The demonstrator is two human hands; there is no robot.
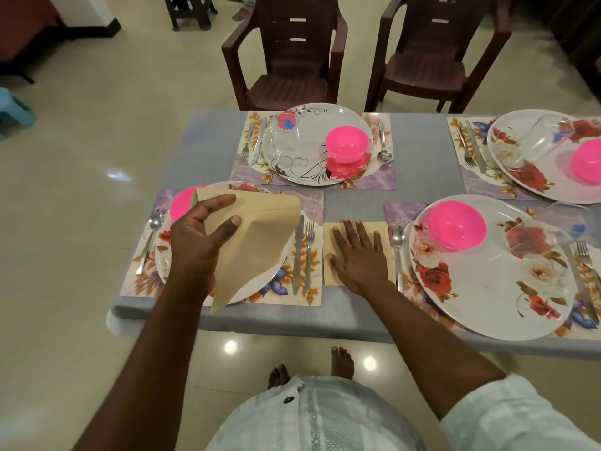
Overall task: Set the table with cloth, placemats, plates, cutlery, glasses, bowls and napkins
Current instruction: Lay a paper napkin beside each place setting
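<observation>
Our right hand (357, 255) lies flat, fingers straight, pressing a folded napkin (338, 278) onto the surface (422, 157), its long axis running away from us, between the two near placemats. Our left hand (198, 236) pinches a second napkin (257, 236), hanging just above the left plate (260, 281). We judge this one goes beside that setting, nearer the left hand. Beyond the hands, each plate carries a pink bowl (457, 224), apparently empty; the glasses look empty too.
</observation>
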